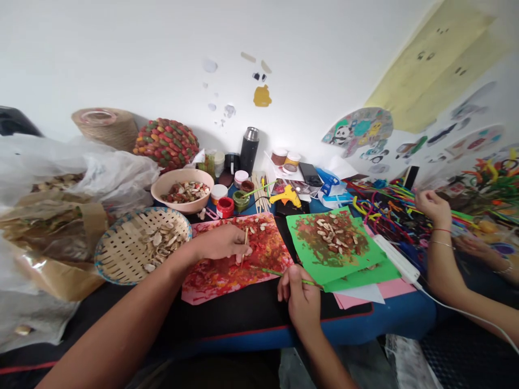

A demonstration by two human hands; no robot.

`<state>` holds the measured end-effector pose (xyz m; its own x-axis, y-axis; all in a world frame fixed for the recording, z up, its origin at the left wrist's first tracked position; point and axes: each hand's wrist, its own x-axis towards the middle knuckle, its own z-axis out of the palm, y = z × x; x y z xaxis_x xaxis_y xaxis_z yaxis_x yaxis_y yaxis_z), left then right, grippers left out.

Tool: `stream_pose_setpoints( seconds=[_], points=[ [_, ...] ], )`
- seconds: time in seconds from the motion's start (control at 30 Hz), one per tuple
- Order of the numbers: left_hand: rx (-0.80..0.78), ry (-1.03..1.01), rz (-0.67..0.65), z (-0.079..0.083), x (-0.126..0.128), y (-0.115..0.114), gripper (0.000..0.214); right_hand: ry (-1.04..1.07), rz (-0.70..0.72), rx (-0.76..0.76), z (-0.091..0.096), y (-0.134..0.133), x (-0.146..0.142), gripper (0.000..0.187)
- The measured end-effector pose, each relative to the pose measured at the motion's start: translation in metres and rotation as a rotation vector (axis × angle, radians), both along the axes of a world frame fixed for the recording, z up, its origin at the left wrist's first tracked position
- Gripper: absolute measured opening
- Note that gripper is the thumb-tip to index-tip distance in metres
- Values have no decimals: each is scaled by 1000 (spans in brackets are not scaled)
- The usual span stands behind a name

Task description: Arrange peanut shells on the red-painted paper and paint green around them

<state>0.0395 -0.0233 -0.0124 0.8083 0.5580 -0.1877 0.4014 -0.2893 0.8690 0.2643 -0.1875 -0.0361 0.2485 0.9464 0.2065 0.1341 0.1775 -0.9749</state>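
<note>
A white wall (154, 54) fills the top of the frame above a blue-covered table (413, 313) crowded with craft supplies. A clear plastic bag (117, 173) slumps at left, beside a woven basket (117, 248) holding pale, dry pieces. At center, a sheet of paper (267, 259) daubed in red and orange lies flat; just right of it, green sheets (308, 273) overlap, the top one painted brown and topped with more pale pieces (330, 229). A peach bowl (190, 208) of mixed bits sits upper left of center, while another person's hand (433, 208) is raised at right. A worker's left hand (223, 243) reaches over the painted paper, fingers closed in a pinch on a thin wooden stick (245, 243) held nearly upright. Near the paper's lower right corner, the right hand (300, 297) has its fingers curled around a slim green stick (271, 272), which slants across toward the green sheets. A yellow glue gun (287, 199) lies above center, right of an open red paint jar (225, 208) and a green paint jar (241, 202).
</note>
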Motion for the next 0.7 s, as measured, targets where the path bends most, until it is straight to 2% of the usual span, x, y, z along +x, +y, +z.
stream_pose_setpoints(
  seconds=[0.1,0.2,0.27,0.37,0.47,0.57,0.7],
  points=[
    [-6,0,1,4,-3,0,43,-6,-42,-7,6,3,7,63],
    [-31,-54,17,15,-13,3,48,-10,-72,27,17,9,15,62],
    [-43,-134,101,24,-21,6,47,-28,-78,57,25,15,19,61],
    [-23,-211,300,32,-31,10,49,-112,-84,69,31,29,24,60],
    [72,-252,429,34,-34,11,54,-252,-106,90,31,47,27,59],
    [173,-266,467,35,-34,11,57,-364,-96,113,25,66,31,57],
    [223,-227,494,37,-36,11,59,-494,-24,113,14,79,32,52]
  ],
)
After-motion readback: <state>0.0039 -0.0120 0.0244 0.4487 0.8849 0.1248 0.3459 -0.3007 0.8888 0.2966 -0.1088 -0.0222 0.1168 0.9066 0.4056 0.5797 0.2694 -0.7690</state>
